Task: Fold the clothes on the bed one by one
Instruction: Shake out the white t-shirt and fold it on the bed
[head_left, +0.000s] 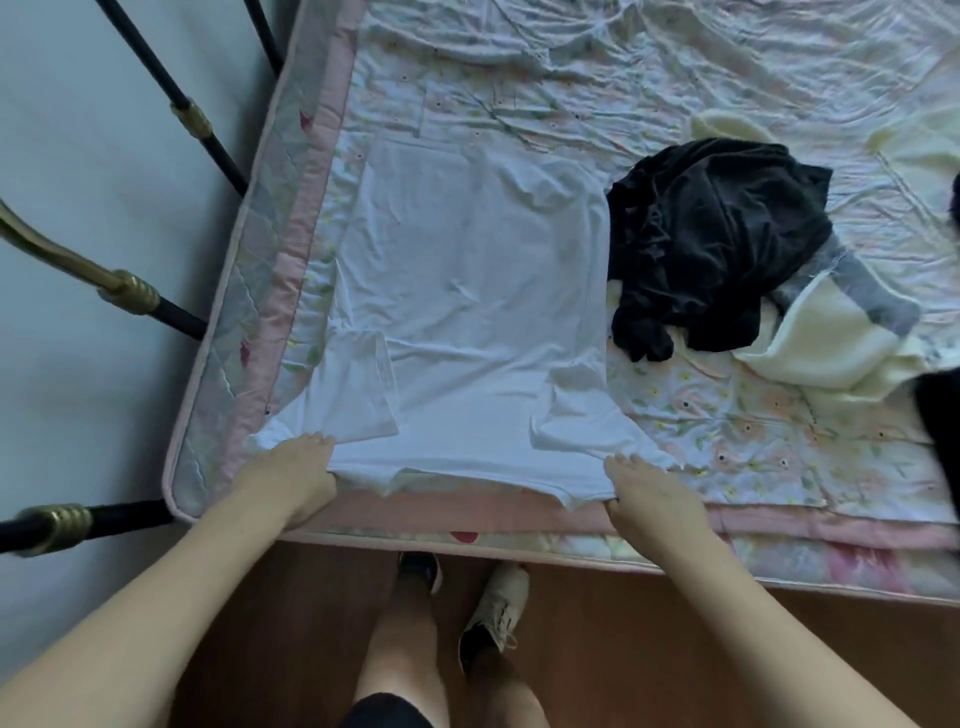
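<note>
White T-shirt (467, 291) flat on bed (675, 78), both hands gripping its shoulders

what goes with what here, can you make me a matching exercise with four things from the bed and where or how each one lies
Things:
1. white t-shirt
2. black garment
3. cream cloth
4. left hand

States:
A. crumpled in a heap to the right of the shirt
B. on the shirt's near left corner
C. spread flat on the bed
D. partly under the black heap, with a grey band

Pairs: 1-C, 2-A, 3-D, 4-B
</note>
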